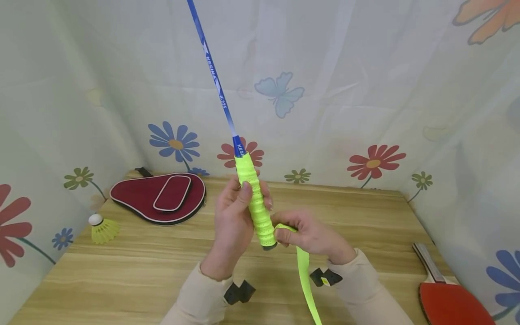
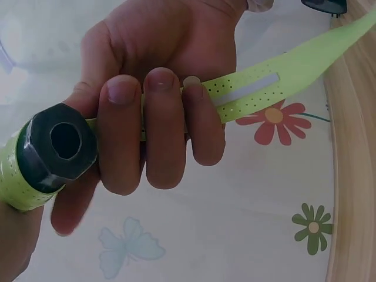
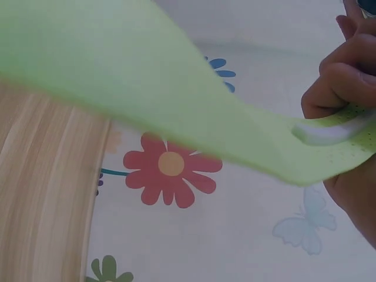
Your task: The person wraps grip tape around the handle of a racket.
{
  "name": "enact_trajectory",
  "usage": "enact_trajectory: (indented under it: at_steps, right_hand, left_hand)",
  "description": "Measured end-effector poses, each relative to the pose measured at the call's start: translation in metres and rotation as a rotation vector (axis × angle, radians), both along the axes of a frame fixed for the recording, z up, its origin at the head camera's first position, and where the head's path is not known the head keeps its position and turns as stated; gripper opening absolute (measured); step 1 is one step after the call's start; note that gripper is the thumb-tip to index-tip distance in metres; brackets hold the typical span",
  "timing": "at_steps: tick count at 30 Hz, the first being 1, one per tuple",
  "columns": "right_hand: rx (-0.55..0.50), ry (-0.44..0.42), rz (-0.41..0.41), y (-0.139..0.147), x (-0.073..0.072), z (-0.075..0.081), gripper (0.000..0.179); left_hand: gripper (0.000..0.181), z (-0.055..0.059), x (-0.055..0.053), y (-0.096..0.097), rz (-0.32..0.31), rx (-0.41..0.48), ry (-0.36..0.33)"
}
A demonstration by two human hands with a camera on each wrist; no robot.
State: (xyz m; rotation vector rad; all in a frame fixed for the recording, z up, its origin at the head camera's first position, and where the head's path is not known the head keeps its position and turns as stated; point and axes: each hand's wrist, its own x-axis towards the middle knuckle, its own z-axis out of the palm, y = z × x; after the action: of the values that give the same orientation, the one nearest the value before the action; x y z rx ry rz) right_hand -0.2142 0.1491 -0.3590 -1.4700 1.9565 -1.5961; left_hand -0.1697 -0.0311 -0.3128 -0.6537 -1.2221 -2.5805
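Observation:
A badminton racket with a blue shaft (image 1: pixel 214 74) stands slanted in the head view, its head out of frame. Yellow-green overgrip tape (image 1: pixel 258 206) winds round its handle in overlapping turns. My left hand (image 1: pixel 233 216) grips the handle, thumb lying along the front. Beside the handle's lower end, my right hand (image 1: pixel 310 232) pinches the tape, whose loose tail (image 1: pixel 304 275) hangs down past the wrist. The dark butt cap (image 2: pixel 61 147) shows a round hole in the left wrist view. A pale strip (image 3: pixel 329 130) runs along the perforated tape in the right wrist view.
On the wooden table (image 1: pixel 162 266), a dark red paddle case (image 1: pixel 138 196) lies back left, with a yellow shuttlecock (image 1: pixel 103 229) near it. A red table tennis paddle (image 1: pixel 452 302) lies at the right. A flowered curtain (image 1: pixel 325 113) hangs behind.

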Motion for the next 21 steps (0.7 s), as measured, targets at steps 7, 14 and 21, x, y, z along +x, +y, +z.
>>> enact_trajectory:
  at_steps: [7, 14, 21]
  right_hand:
    - [-0.036, 0.021, -0.016, 0.0004, 0.0048, 0.0019, 0.014]
    - [-0.063, 0.032, -0.042, -0.0006, 0.0084, 0.0029, 0.015]
    - [-0.051, 0.009, -0.059, -0.0014, 0.0103, 0.0036, 0.019]
  left_hand:
    - [0.028, -0.0010, -0.0019, -0.0002, -0.004, -0.003, 0.015]
    - [0.041, -0.0004, -0.0006, 0.0003, 0.051, -0.028, -0.086]
    - [0.042, 0.0017, 0.0004, 0.0013, 0.102, -0.006, -0.102]
